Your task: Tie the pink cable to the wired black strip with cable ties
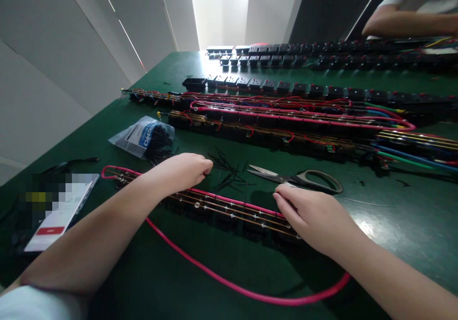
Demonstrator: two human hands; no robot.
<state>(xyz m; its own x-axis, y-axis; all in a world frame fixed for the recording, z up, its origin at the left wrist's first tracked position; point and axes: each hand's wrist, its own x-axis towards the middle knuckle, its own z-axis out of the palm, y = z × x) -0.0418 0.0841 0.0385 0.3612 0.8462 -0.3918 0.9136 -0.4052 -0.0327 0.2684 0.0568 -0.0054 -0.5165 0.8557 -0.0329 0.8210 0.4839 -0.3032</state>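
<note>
A long strip of black socket modules with brass bars (pixel 232 215) lies in front of me, a thick red wire (pixel 229 196) running along its far edge and looping towards me. Over its left part, my left hand (pixel 189 171) is closed; whatever its fingers hold is hidden. My right hand (pixel 315 215) is pinched at the right part of the strip, near the red wire, and I cannot make out what is in it. Loose black cable ties (pixel 231 174) are scattered between the hands. Scissors (pixel 309 180) with dark handles lie just beyond my right hand.
A clear plastic bag (pixel 143 136) of black cable ties stands at the left, with a white card (pixel 67 210) nearer me. Several wired socket strips (pixel 272 115) stretch across the green table (pixel 107 129). Another person's arm (pixel 408 23) is at the far right.
</note>
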